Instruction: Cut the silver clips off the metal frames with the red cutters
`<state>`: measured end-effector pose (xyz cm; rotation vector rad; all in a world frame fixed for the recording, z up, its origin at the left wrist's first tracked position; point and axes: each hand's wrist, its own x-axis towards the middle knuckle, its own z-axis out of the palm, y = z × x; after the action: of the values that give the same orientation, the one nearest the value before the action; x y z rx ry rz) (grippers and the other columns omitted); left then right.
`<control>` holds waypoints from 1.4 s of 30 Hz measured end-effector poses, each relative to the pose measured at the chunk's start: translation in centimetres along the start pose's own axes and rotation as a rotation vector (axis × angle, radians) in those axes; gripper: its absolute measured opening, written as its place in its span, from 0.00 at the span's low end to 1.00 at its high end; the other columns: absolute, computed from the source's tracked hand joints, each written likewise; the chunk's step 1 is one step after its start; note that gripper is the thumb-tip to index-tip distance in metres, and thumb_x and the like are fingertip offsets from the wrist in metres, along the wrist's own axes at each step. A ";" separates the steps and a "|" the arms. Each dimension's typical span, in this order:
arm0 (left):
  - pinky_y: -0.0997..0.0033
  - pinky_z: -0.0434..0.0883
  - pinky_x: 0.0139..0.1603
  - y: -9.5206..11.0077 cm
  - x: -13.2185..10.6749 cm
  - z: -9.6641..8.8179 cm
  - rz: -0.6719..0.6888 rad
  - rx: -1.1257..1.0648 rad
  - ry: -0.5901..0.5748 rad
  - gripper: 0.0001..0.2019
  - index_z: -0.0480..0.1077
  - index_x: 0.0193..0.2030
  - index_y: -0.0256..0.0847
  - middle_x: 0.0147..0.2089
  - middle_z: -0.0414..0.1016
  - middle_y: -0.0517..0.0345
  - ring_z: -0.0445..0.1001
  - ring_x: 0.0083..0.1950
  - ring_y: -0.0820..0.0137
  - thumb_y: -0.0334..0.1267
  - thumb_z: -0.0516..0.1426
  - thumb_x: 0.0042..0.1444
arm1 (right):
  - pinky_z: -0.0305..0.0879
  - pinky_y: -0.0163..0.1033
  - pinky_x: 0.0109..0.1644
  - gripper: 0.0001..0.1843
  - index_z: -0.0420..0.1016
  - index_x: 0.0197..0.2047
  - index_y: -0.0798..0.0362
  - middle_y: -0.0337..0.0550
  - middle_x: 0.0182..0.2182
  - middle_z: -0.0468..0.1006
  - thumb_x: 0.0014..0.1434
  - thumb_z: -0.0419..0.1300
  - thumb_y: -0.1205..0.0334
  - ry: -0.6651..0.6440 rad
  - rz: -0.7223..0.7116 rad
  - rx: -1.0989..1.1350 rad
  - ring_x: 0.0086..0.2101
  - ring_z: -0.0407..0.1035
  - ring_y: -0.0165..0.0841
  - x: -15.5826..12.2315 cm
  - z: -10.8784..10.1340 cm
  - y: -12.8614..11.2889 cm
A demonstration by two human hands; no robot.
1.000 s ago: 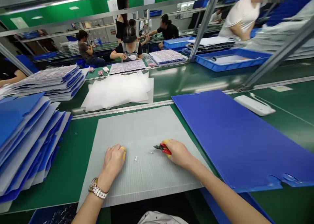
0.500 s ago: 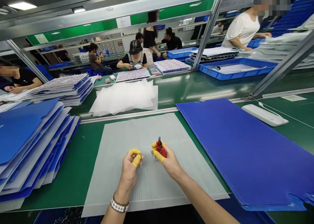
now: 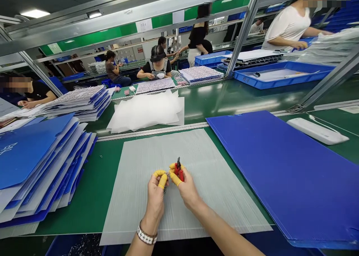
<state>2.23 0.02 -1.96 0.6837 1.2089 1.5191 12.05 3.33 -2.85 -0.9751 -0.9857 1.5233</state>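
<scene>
My left hand, with yellow finger covers on thumb and forefinger, is closed in a pinch on a small shiny metal piece, too small to make out its kind. My right hand also wears yellow finger covers. Red-handled cutting pliers are held in it, jaws pointing up and away. Its thumb and forefinger meet the left fingertips at more tiny metal bits between them. Both hands are above a pale translucent sheet lying on the green table.
Stacked blue and white sheets rise on the left. To the right lie a large blue board and a white oblong device. White sheets rest beyond the metal rail. A blue tray and co-workers are farther back.
My hands have come together, the right moving left and the left moving right, so their fingertips now meet. The pliers stay in my right hand. The view has shifted slightly left.
</scene>
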 end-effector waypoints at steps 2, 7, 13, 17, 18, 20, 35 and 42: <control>0.75 0.64 0.35 0.0 0.0 0.2 -0.011 -0.029 0.024 0.12 0.71 0.35 0.38 0.29 0.69 0.62 0.65 0.30 0.76 0.42 0.64 0.46 | 0.66 0.40 0.42 0.22 0.69 0.42 0.52 0.41 0.35 0.73 0.48 0.66 0.49 0.021 0.004 0.020 0.37 0.68 0.35 -0.1 0.2 0.3; 0.74 0.67 0.37 0.1 0.0 0.2 -0.059 -0.119 0.059 0.15 0.72 0.36 0.37 0.32 0.72 0.59 0.69 0.31 0.76 0.38 0.67 0.42 | 0.67 0.39 0.40 0.22 0.70 0.42 0.52 0.41 0.35 0.73 0.47 0.66 0.49 0.054 -0.006 0.066 0.37 0.68 0.35 -0.1 0.6 0.2; 0.73 0.68 0.37 -0.1 0.1 -0.2 -0.118 -0.225 0.071 0.14 0.72 0.35 0.36 0.34 0.73 0.57 0.70 0.32 0.75 0.35 0.68 0.41 | 0.67 0.41 0.42 0.22 0.70 0.41 0.52 0.41 0.34 0.74 0.45 0.67 0.51 0.069 0.001 0.086 0.37 0.70 0.36 0.0 1.0 0.2; 0.75 0.68 0.36 -0.1 0.1 0.0 -0.121 -0.241 0.100 0.15 0.72 0.35 0.36 0.34 0.73 0.58 0.69 0.31 0.77 0.36 0.68 0.41 | 0.68 0.41 0.42 0.21 0.70 0.42 0.52 0.41 0.35 0.74 0.46 0.66 0.53 0.075 -0.009 0.071 0.37 0.70 0.35 0.0 1.1 0.6; 0.75 0.68 0.35 -0.1 0.0 0.1 -0.122 -0.238 0.109 0.15 0.72 0.35 0.36 0.34 0.73 0.59 0.69 0.30 0.78 0.36 0.68 0.41 | 0.68 0.41 0.42 0.20 0.70 0.42 0.51 0.41 0.35 0.74 0.47 0.66 0.53 0.076 -0.013 0.066 0.37 0.70 0.35 -0.1 1.2 0.7; 0.76 0.67 0.35 0.0 -0.1 0.3 -0.120 -0.226 0.123 0.15 0.71 0.35 0.36 0.32 0.73 0.60 0.68 0.29 0.78 0.37 0.68 0.40 | 0.68 0.41 0.42 0.20 0.69 0.43 0.51 0.41 0.35 0.74 0.47 0.65 0.54 0.076 -0.023 0.054 0.37 0.70 0.35 -0.2 1.4 1.0; 0.74 0.66 0.35 1.2 -0.5 -2.0 -0.066 0.023 0.018 0.12 0.76 0.34 0.37 0.34 0.74 0.56 0.68 0.32 0.75 0.37 0.67 0.40 | 0.64 0.41 0.39 0.12 0.69 0.44 0.52 0.43 0.34 0.75 0.54 0.57 0.65 -0.299 -0.444 -1.170 0.35 0.68 0.36 0.0 -5.0 -4.8; 0.73 0.65 0.39 0.7 -0.7 -2.1 -0.040 0.084 -0.048 0.12 0.76 0.36 0.39 0.35 0.73 0.57 0.67 0.34 0.74 0.39 0.66 0.43 | 0.58 0.40 0.37 0.11 0.71 0.42 0.50 0.42 0.31 0.73 0.54 0.59 0.67 -0.386 -0.487 -1.418 0.34 0.66 0.36 -0.6 -5.1 -6.3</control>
<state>0.30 -1.30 -1.87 0.7431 1.2490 1.4177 18.94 4.05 1.41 -1.1875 -2.4865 0.4195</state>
